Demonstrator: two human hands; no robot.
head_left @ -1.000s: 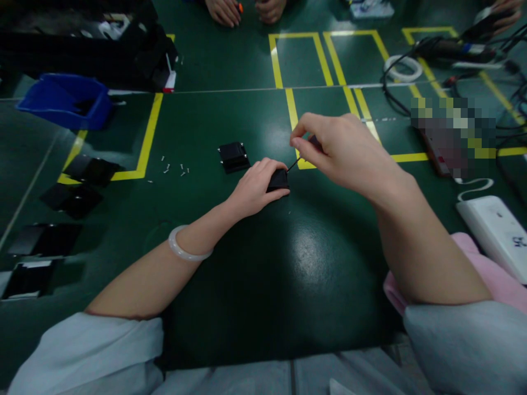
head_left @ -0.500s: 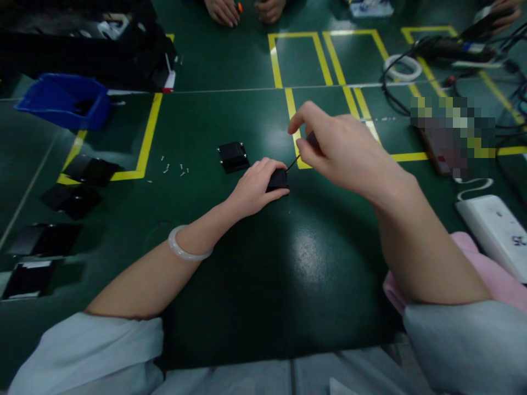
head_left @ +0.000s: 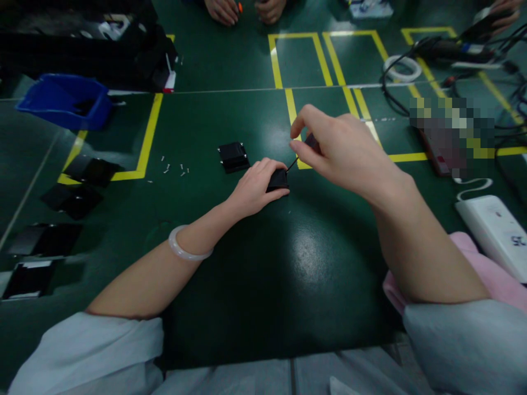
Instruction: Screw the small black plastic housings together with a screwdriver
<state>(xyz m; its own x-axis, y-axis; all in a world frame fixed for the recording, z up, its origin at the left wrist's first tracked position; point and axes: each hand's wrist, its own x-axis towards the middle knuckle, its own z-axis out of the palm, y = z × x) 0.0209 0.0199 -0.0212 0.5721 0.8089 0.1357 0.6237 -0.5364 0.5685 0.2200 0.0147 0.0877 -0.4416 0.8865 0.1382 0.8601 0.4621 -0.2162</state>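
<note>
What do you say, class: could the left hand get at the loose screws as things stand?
Probably yes. The screws lie in the open, left of the left hand, and the second block sits beyond the direct way. It would likely have to release the held block first.

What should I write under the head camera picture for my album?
Left hand steadies a small black part while the right hand holds a thin tool to it.

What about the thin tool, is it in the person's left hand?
No, the right hand holds the thin tool, while the left hand grips the small black part.
</note>
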